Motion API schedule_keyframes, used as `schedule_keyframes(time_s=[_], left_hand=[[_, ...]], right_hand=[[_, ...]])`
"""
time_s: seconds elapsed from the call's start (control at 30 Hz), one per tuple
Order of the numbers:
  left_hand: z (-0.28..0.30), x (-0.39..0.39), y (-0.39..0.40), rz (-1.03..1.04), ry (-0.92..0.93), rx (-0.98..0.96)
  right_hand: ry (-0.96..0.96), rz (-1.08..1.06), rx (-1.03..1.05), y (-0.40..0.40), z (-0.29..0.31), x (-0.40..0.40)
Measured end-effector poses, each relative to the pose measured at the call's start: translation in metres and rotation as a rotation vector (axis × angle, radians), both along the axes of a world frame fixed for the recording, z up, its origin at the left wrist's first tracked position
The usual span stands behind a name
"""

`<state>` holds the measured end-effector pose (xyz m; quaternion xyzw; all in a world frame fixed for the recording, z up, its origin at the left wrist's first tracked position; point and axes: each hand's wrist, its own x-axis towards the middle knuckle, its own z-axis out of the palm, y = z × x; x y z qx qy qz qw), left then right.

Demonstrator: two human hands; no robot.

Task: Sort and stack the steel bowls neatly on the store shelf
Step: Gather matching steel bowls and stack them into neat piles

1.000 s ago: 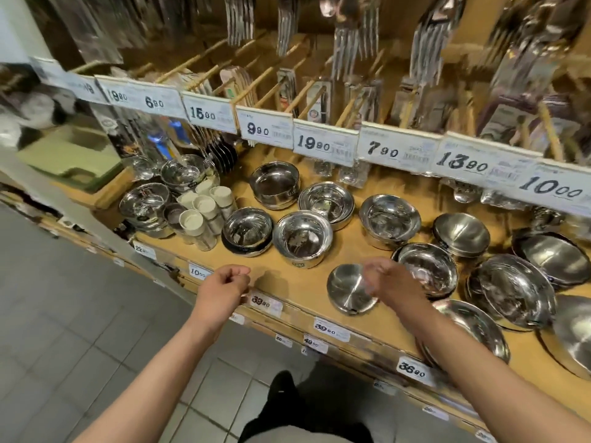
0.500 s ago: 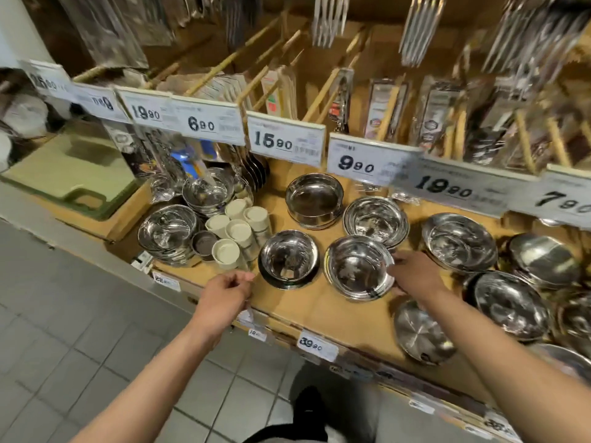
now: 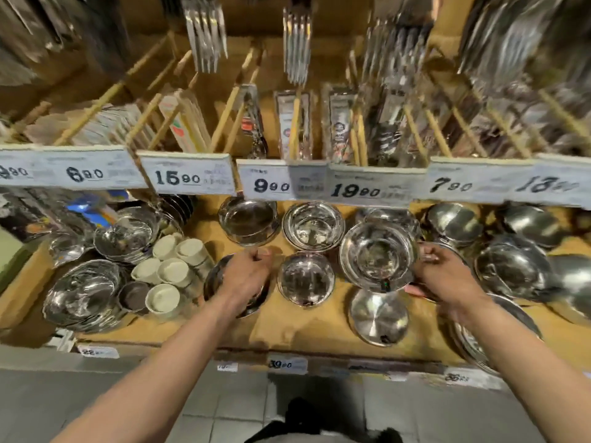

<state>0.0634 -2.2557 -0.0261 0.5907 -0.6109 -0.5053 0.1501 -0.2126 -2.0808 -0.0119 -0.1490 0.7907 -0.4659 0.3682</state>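
Steel bowls lie spread over a wooden shelf [image 3: 287,330]. My right hand [image 3: 446,278] grips the right rim of a wide steel bowl [image 3: 377,257] and holds it lifted above the shelf, in front of another bowl. My left hand [image 3: 248,278] lies over a black-rimmed bowl [image 3: 217,289], fingers curled at its far rim. Between the hands sits a small deep bowl [image 3: 305,279]. Behind it are a stack of bowls [image 3: 313,227] and a straight-sided bowl [image 3: 248,220]. An upturned flat steel dish [image 3: 379,316] lies near the front edge.
More steel bowls sit at the right [image 3: 515,266] and at the left [image 3: 83,294]. A cluster of white cups [image 3: 174,266] stands left of my left hand. A rail of price tags [image 3: 188,177] overhangs the back bowls, with packaged cutlery hanging above.
My right hand took hold of the wide bowl and lifted it. My left hand moved from the shelf edge onto the black-rimmed bowl. The view shifted left and closer.
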Motion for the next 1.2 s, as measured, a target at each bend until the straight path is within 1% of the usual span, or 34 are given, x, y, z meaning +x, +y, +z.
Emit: schedule_keyframes(time_s=[0.07,0.1,0.17,0.23,0.33,0.53,0.7,0.93,1.2], left_hand=[[-0.002,-0.027,-0.013,-0.045,-0.047,-0.016],[-0.004,-0.041,-0.02,-0.08,-0.099,-0.034],[-0.011,-0.064,-0.031,-0.122,-0.218,-0.072],[-0.019,-0.081,-0.039,-0.109,-0.275,-0.07],[-0.03,-0.099,-0.046,-0.042,-0.337,-0.051],[-0.044,-0.118,-0.047,0.005,-0.475,-0.024],[-0.046,-0.114,-0.05,0.012,-0.407,0.043],[-0.026,-0.113,-0.051,0.031,-0.352,0.039],[-0.003,-0.105,-0.045,0.15,-0.11,0.053]], right_hand=[[0.048,-0.061,-0.007,0.017,0.003,-0.007],[0.059,-0.081,-0.016,0.025,0.004,-0.008],[0.017,-0.124,-0.058,0.039,0.007,-0.007],[-0.051,-0.177,-0.123,0.048,0.007,-0.004],[-0.121,-0.254,-0.143,0.058,0.0,-0.001],[-0.2,-0.283,-0.168,0.064,-0.012,0.007],[-0.234,-0.325,-0.138,0.071,-0.017,0.006],[-0.27,-0.382,-0.14,0.07,-0.013,-0.001],[-0.279,-0.419,-0.161,0.08,-0.009,-0.007]])
